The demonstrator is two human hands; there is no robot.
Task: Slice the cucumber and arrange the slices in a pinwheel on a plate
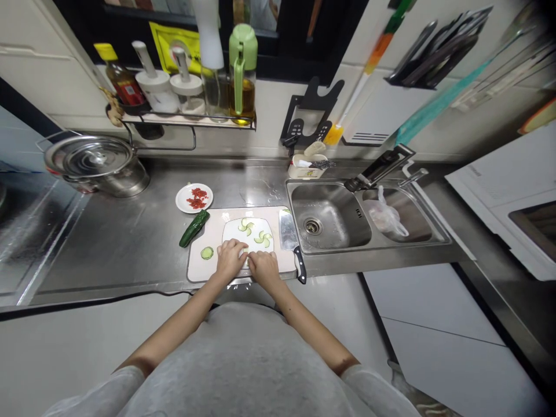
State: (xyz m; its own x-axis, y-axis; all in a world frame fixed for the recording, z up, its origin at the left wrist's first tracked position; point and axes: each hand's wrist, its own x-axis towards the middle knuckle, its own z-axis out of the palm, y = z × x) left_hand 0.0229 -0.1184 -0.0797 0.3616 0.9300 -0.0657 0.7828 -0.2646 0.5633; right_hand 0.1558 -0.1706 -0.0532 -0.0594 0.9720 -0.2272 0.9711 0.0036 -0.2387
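Note:
Both hands rest close together at the near edge of a white plate [248,240] that sits on a pale cutting board [204,266]. My left hand [230,259] and my right hand [263,267] have curled fingers meeting at something small between them, which I cannot make out. Cucumber slices [256,233] lie in fan shapes on the plate. One loose slice [207,252] lies on the board at the left. A cucumber piece [194,227] lies off the board's left corner. A cleaver [289,237] lies on the board's right side.
A small plate of chopped red chilli [194,198] stands behind the board. A steel pot with lid [93,162] is at the left. The double sink [330,223] is to the right, holding a plastic bag [384,217]. A shelf of bottles [186,87] hangs on the wall.

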